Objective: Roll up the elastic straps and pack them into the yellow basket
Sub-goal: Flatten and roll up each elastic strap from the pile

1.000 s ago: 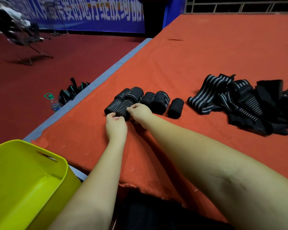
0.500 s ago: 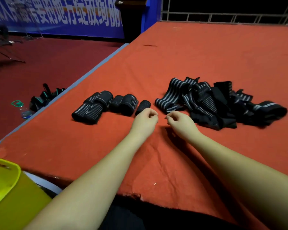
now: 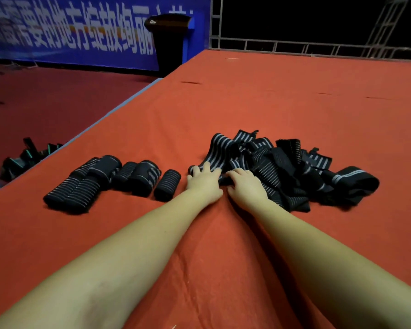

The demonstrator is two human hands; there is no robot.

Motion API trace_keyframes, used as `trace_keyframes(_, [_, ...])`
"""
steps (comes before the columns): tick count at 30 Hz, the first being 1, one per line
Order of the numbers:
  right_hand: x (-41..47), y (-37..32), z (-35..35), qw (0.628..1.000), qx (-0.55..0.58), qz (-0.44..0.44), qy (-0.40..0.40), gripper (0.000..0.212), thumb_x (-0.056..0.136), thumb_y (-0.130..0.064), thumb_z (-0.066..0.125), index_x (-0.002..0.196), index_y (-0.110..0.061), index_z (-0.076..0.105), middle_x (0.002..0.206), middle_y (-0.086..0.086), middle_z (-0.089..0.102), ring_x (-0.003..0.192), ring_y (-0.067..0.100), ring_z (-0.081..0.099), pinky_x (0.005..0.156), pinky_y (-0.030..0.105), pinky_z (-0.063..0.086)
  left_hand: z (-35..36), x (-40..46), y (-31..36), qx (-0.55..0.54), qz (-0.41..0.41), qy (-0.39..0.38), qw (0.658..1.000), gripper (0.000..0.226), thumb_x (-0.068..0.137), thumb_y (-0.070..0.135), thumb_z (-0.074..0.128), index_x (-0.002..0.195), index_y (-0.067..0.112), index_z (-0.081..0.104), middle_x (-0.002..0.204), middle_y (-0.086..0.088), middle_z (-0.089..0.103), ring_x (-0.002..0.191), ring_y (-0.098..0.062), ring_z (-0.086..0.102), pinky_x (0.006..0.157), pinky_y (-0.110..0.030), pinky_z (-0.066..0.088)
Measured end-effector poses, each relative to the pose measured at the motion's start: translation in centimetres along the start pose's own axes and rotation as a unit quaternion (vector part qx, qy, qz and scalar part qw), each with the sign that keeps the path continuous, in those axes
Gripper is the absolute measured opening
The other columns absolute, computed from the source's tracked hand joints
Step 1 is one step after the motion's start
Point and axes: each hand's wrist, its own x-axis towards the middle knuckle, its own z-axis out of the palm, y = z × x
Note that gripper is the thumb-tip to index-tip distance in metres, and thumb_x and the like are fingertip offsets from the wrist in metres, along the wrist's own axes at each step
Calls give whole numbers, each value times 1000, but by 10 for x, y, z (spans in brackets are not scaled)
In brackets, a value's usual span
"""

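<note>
Landmark: the pile of loose straps [image 3: 282, 169], black with grey stripes, lying tangled on the red tabletop [image 3: 271, 103].

Left hand [image 3: 203, 182]: at the left edge of the pile, palm down, fingers [image 3: 207, 166] spread wide and straight, their tips resting on the nearest striped strap; nothing is gripped.

Right hand [image 3: 244, 186]: just right of the left hand, on the near left part of the pile, palm down. Its fingers reach forward onto the straps; their tips are blurred against the dark cloth, so whether they pinch a strap or only press on it cannot be told.

Rolled straps [image 3: 109, 180]: a row of finished rolls lies on the tabletop to the left of the pile, apart from it. The roll nearest the pile [image 3: 167, 185] sits just left of the left hand, not touching it. The rolls farthest from the pile lie side by side, touching.

The yellow basket is out of frame.

Further items: a heap of dark things with green marks [image 3: 26, 156] on the floor, well left of the pile beyond the tabletop edge; a black bin [image 3: 167, 41] and a blue banner [image 3: 69, 27] far behind the pile
</note>
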Motion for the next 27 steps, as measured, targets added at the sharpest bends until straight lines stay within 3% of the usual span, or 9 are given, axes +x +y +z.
trace_keyframes(4, [13, 2, 10, 999, -27, 39, 8, 40, 95, -32, 47, 134, -29, 55, 126, 1, 51, 118, 24, 46, 93, 40, 41, 5, 16, -1, 23, -14, -29, 999, 46, 95, 36, 49, 139, 26, 44, 161, -8, 11, 147, -42, 9, 111, -55, 27])
trace_keyframes(8, [20, 1, 19, 997, -26, 73, 30, 35, 98, -29, 42, 127, -30, 62, 118, 4, 51, 112, 25, 47, 87, 39, 42, 10, 22, 1, 56, -6, -15, 998, 40, 95, 30, 41, 133, 18, 49, 144, -12, 41, 137, -42, 27, 103, -52, 39])
trace_keyframes(15, [35, -16, -11, 994, 71, 7, 84, 27, 95, -23, 47, 98, -18, 73, 108, -3, 54, 105, 19, 49, 75, 37, 49, -6, 22, 2, -37, -10, 76, 996, 32, 96, 26, 40, 126, 15, 47, 133, -7, 50, 126, -30, 39, 92, -46, 41])
trace_keyframes(19, [36, -23, -29, 981, 146, -1, 130, 24, 96, -21, 50, 104, -16, 72, 112, -2, 55, 107, 18, 52, 78, 37, 49, -30, 20, -6, -32, 21, 127, 991, 28, 97, 17, 38, 118, 15, 55, 124, -9, 59, 118, -32, 47, 87, -42, 42])
trace_keyframes(24, [46, -34, -65, 956, 234, -7, 178, 20, 95, -24, 57, 112, -19, 67, 112, -1, 58, 105, 17, 56, 85, 34, 45, -71, 19, -8, -197, 19, 218, 956, 32, 93, 10, 41, 114, 17, 64, 111, -13, 67, 104, -36, 58, 81, -42, 48])
trace_keyframes(27, [43, -21, -69, 953, 258, 24, 155, 36, 90, -33, 68, 121, -18, 58, 118, -1, 56, 110, 15, 55, 92, 31, 45, -102, 11, -14, -330, 5, 264, 906, 22, 101, 19, 44, 104, 15, 65, 93, -8, 65, 88, -31, 57, 70, -36, 40])
